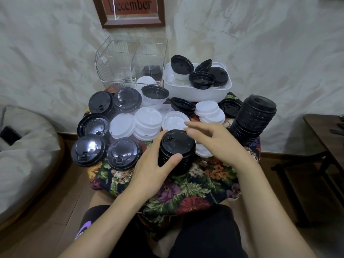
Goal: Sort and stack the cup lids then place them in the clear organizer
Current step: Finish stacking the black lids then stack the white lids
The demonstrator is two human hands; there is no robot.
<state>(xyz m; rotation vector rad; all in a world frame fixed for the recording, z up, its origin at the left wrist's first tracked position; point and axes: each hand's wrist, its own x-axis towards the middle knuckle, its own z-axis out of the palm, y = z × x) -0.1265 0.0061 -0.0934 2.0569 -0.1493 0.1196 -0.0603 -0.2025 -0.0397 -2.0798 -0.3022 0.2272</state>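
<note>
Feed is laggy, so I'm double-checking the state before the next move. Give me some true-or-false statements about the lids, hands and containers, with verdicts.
1. The left hand grips a short stack of black lids. True.
2. The clear organizer is empty. False: a black pile shows through its wall.
3. The white bin holds only white lids. False: black lids lie in it too.
4. A tall black stack stands at the right edge of the table. True.

organizer (119, 60) rear-left on tabletop (195, 183) | tub (197, 94) right of it, lids (202, 80) inside | tall lid stack (253, 120) right edge | short lid stack (176, 151) front-centre
</note>
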